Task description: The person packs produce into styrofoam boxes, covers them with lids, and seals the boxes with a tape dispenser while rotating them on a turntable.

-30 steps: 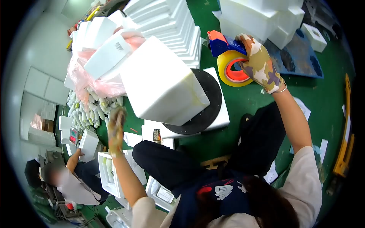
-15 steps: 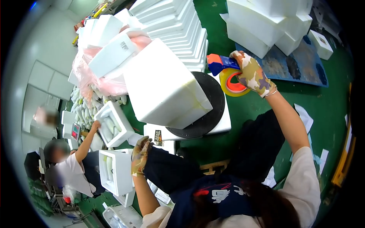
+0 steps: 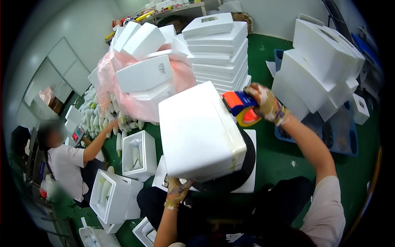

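"Box [image 3: 197, 131], where?"
"On the black disc [image 3: 236, 180], white slab [image 3: 248, 187] and green floor [image 3: 292, 168] beneath, pale wall [image 3: 271, 20] beyond."
"Grips?"
"Right hand [image 3: 266, 104] clamped on dispenser [image 3: 239, 102]; left hand [image 3: 177, 193] touches the box's lower edge, its grip I can't tell."

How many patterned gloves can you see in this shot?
2. One patterned glove is on the left hand, at the near lower edge of the white foam box; the other glove is on the right hand, gripping the tape dispenser. Others may be hidden.
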A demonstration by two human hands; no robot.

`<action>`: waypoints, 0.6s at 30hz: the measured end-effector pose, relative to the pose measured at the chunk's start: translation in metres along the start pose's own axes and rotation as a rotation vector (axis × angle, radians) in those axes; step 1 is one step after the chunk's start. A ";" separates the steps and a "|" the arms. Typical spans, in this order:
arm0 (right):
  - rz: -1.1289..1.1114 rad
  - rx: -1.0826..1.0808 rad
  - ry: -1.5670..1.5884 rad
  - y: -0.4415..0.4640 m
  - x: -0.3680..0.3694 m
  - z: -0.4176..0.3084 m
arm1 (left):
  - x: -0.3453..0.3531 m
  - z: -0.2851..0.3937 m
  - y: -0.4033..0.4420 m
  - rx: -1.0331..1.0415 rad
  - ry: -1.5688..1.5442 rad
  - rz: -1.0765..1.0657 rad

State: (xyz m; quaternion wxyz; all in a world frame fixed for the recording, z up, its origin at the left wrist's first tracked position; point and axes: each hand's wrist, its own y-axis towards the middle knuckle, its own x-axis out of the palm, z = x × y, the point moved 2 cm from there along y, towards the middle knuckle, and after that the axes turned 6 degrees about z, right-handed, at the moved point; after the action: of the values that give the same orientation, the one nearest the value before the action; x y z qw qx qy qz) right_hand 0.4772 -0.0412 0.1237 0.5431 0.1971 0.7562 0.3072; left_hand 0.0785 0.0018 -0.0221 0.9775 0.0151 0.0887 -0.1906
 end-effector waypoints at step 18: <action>-0.021 0.487 0.006 0.000 0.011 -0.030 | -0.049 0.134 0.106 0.783 0.655 0.430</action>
State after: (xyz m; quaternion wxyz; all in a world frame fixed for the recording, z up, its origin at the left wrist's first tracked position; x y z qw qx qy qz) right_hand 0.4450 -0.0415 0.1227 0.4805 0.3136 0.8115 0.1108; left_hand 0.0961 0.1101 0.1181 0.8371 0.4538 0.3054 0.0092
